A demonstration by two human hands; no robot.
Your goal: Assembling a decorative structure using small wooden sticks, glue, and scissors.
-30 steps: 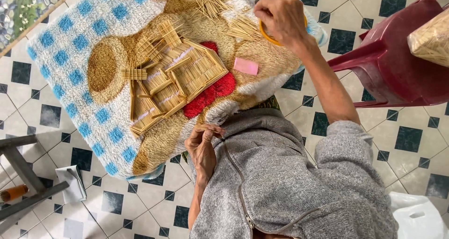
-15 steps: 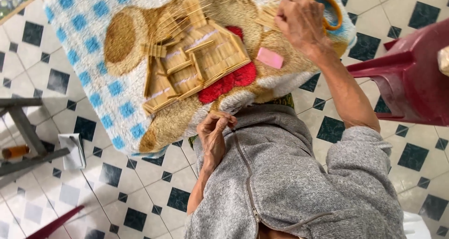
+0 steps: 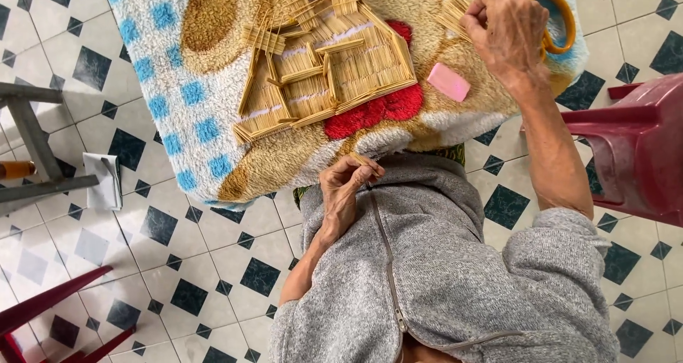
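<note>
While pinched shut on a thin stick (image 3: 364, 161), left hand (image 3: 341, 192); right hand (image 3: 506, 32) curled over loose sticks (image 3: 455, 14), grip unclear.

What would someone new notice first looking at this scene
The eye lands first on the little house built of thin wooden sticks, lying flat on a fluffy blanket with blue squares and a red patch. The right hand reaches into a loose pile of sticks at the top, beside orange-handled scissors and a pink eraser-like block. The left hand pinches a single stick near the grey zip sweater.
</note>
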